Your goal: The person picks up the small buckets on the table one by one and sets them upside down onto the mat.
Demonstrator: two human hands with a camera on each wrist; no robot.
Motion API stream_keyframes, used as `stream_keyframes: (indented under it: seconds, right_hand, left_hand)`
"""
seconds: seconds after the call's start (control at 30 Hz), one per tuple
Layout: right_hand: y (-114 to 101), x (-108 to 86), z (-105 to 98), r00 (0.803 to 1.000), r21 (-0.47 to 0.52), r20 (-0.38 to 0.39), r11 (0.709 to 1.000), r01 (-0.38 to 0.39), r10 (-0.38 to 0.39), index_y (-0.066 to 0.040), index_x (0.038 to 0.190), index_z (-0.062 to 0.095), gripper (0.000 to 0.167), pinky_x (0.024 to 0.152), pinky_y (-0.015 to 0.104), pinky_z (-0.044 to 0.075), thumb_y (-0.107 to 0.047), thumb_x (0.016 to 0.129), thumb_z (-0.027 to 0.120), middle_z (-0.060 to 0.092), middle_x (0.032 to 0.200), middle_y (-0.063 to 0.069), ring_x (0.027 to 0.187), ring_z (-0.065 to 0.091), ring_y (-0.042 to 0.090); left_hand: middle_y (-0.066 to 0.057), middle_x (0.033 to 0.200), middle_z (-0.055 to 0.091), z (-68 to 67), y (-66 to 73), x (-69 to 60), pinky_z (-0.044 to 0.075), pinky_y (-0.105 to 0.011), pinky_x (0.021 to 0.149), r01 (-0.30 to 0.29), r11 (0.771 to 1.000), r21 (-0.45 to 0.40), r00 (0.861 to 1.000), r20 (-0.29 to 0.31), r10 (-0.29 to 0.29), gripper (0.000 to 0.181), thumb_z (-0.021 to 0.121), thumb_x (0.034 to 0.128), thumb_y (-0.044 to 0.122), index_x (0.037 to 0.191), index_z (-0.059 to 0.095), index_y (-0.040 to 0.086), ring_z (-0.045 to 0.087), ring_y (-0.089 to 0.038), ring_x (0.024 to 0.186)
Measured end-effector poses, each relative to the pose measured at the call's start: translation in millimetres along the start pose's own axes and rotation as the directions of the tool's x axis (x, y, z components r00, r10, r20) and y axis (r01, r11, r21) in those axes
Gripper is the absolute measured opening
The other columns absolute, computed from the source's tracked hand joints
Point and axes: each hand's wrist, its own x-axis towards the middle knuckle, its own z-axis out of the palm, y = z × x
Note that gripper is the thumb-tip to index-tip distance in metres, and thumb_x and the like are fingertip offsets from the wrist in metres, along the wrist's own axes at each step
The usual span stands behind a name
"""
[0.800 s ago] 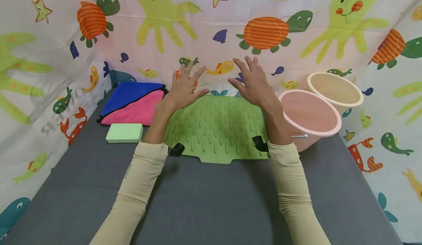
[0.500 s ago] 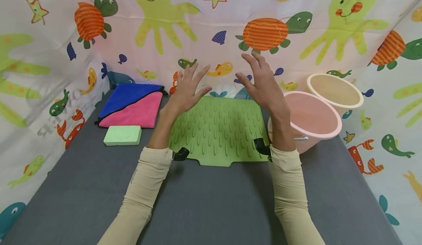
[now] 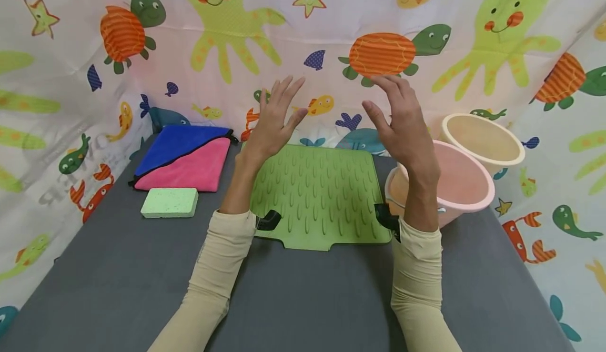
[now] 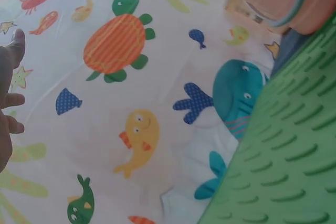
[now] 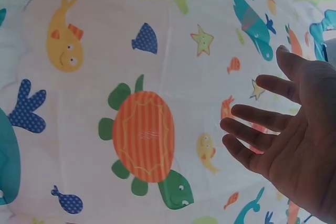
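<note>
Both hands are raised in the air with fingers extended, holding nothing. In the head view the left hand (image 3: 273, 123) hovers above the left part of a green textured mat (image 3: 317, 194). The right hand (image 3: 402, 123) is up in front of a pink bucket (image 3: 461, 178), its forearm crossing the bucket's left side. In the right wrist view the palm and spread fingers of the right hand (image 5: 294, 124) show against the patterned curtain. At the left edge of the left wrist view, part of the left hand (image 4: 8, 98) appears, with the green mat (image 4: 289, 145) at the right.
A blue and pink cloth (image 3: 184, 157) lies at the back left of the grey table (image 3: 307, 299), with a pale green sponge (image 3: 169, 202) in front of it. Behind the pink bucket stands a cream basin (image 3: 483, 139). A curtain with sea animals (image 3: 284, 26) hangs around the table.
The right hand has moved to the right, away from the left hand, which has shifted slightly right. The whole scene sits a little lower in the head view. Nothing was taken hold of.
</note>
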Motion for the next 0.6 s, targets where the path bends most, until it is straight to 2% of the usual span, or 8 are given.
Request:
stream_keyframes:
  seconds: [0.23,0.4,0.5,0.6]
  right_hand:
    - [6.1,0.6,-7.8,0.998,-0.015,-0.062,1.0,0.007,-0.007,-0.007,0.149,0.055,0.046,0.124,0.052,0.036,-0.023,0.106,0.062,0.054,0.151,0.019,0.144,0.047,0.037]
    - [15.4,-7.4,-7.7,0.996,-0.029,-0.093,0.999,-0.02,0.017,-0.005,0.147,0.057,0.045,0.122,0.054,0.038,-0.02,0.106,0.063,0.057,0.147,0.021,0.141,0.05,0.037]
    - [16.7,-13.5,-12.0,0.996,-0.045,-0.083,0.998,-0.033,0.029,-0.005,0.147,0.057,0.044,0.121,0.055,0.039,-0.021,0.106,0.063,0.058,0.145,0.021,0.141,0.051,0.038]
    - [15.2,-17.5,-20.0,0.995,-0.082,-0.095,0.996,-0.026,0.018,-0.003,0.145,0.057,0.044,0.119,0.056,0.04,-0.02,0.106,0.063,0.059,0.144,0.022,0.138,0.052,0.04]
  left_hand:
    - [-0.013,0.173,0.028,0.8,0.4,12.6,-0.005,-0.063,0.132,-0.042,0.998,-0.041,0.997,-0.073,0.039,0.06,0.051,0.1104,0.035,0.166,0.032,0.021,0.014,-0.037,0.165]
    - [-0.013,0.172,0.032,2.4,-4.8,14.0,-0.004,-0.061,0.133,-0.043,0.998,-0.055,0.994,-0.099,0.037,0.058,0.052,0.1103,0.03,0.164,0.034,0.019,0.016,-0.035,0.165]
    - [-0.013,0.171,0.033,5.5,-2.8,11.7,-0.003,-0.06,0.133,-0.038,0.997,-0.064,0.995,-0.099,0.031,0.058,0.052,0.11,0.03,0.164,0.034,0.017,0.019,-0.036,0.164]
    - [-0.011,0.173,0.031,9.9,3.0,13.4,-0.003,-0.059,0.133,-0.054,0.996,-0.075,0.996,-0.081,0.048,0.06,0.051,0.1104,0.032,0.165,0.032,0.019,0.017,-0.033,0.165]
